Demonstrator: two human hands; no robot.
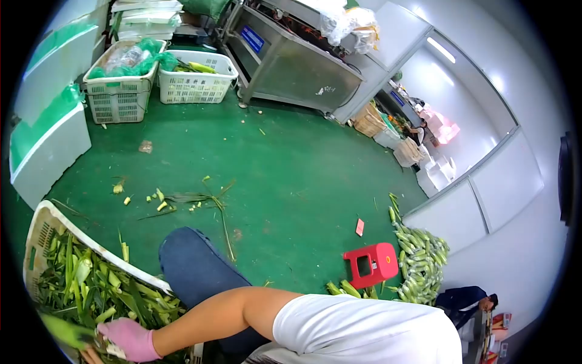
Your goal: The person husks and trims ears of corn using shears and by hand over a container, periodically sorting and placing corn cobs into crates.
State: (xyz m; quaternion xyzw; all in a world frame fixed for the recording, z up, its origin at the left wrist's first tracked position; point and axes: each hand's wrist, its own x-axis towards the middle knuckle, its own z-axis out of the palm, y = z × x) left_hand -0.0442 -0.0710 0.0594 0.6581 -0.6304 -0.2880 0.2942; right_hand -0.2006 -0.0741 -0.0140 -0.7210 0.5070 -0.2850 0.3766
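Long green husks (pixel 104 284), mixed with paler pieces (pixel 83 270), were heaped at all angles inside a slotted, off-white crate (pixel 38 229).

Stool: a red plastic stool (pixel 387 262) is standing on the green floor (pixel 291 176).
Card: a small reddish card (pixel 360 227) is lying just beyond the stool.
Counter: a steel counter (pixel 309 82) is standing well beyond the stool.
Crates: a white crate (pixel 116 104) is holding green netting (pixel 147 47) beside a second crate (pixel 194 91), both far beyond the stool, leftward.
Onlooker: a person in a dark jacket (pixel 456 298) is appearing right of the stool.
Light: a strip light (pixel 441 50) is glowing far beyond the stool.
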